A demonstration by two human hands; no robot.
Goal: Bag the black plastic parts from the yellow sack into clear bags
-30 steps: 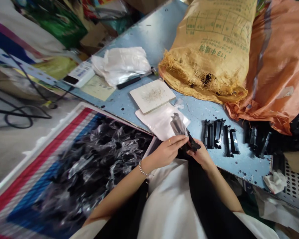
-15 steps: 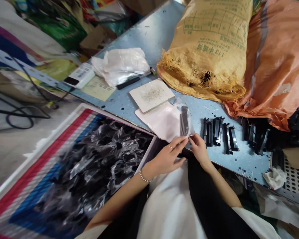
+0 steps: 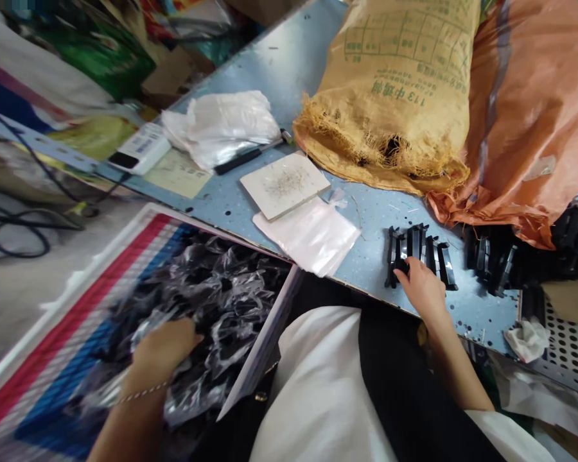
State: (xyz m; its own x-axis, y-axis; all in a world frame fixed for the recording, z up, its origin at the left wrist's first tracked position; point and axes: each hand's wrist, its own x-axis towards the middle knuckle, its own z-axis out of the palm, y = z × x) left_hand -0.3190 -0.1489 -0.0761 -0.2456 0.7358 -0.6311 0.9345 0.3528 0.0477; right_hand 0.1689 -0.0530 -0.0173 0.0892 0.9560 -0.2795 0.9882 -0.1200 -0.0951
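Observation:
My right hand (image 3: 422, 290) rests on the blue table (image 3: 279, 70), fingers curled onto the near end of a short row of black plastic parts (image 3: 428, 250); it seems to pinch one of them. My left hand (image 3: 162, 350) is down in the striped woven bin (image 3: 52, 333), among several black parts sealed in clear bags (image 3: 221, 301). That hand is smeared by motion and its fingers are sunk in the bags. A stack of empty clear bags (image 3: 313, 234) lies near the table's front edge, between the two hands.
A yellow woven sack (image 3: 395, 83) and an orange sack (image 3: 534, 109) fill the back right, with a pile of loose black parts (image 3: 520, 253) in front. A white tile (image 3: 284, 184), crumpled plastic (image 3: 221, 125), a scale (image 3: 139, 149) and a perforated tray (image 3: 568, 340) are also here.
The bagged part held in both hands is gone from the table edge. My left hand swung down left into the bin. My right hand moved right onto the row of black parts.

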